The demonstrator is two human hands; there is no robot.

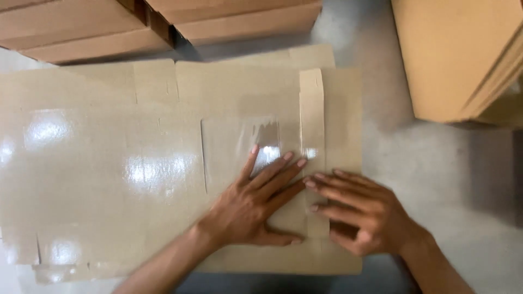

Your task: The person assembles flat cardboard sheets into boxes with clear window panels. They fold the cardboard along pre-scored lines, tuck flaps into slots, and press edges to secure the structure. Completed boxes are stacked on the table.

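A large flat sheet of glossy brown cardboard (109,163) lies on the floor, creased and cut into panels and flaps. My left hand (256,204) presses flat on it near the lower right, fingers spread and pointing up-right. My right hand (359,209) rests beside it, fingertips touching the narrow strip flap (311,109) along the sheet's right side. Fingertips of both hands almost meet. Neither hand grips anything.
Stacks of flattened cardboard boxes (81,27) lie along the top edge, another stack (245,19) next to them. A tall pile of cardboard sheets (457,54) stands at the upper right. Grey concrete floor (436,163) shows to the right.
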